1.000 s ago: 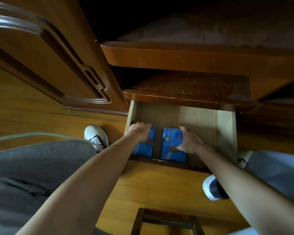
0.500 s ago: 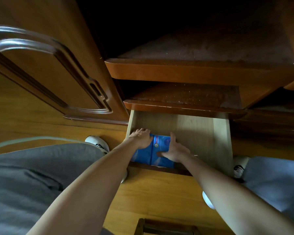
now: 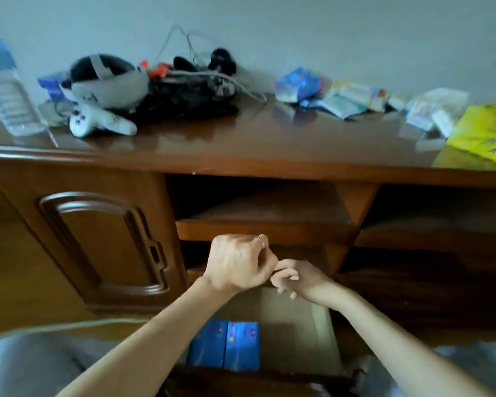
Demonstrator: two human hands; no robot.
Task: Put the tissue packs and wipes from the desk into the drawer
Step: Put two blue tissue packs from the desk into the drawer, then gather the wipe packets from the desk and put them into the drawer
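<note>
Two blue tissue packs lie side by side at the front left of the open drawer. My left hand is raised above the drawer with its fingers curled and nothing in it. My right hand is just to its right, fingers loosely apart and empty. On the desk top, at the right, lie a blue tissue pack, several pale wipe and tissue packs, more white packs and a yellow pack.
A clear water bottle stands at the desk's left end. A headset, a white controller and black cables are piled beside it. Below are a cabinet door and open shelves.
Both hands have let go of the blue packs and risen out of the drawer. The view has tilted up from the drawer to the desk top.
</note>
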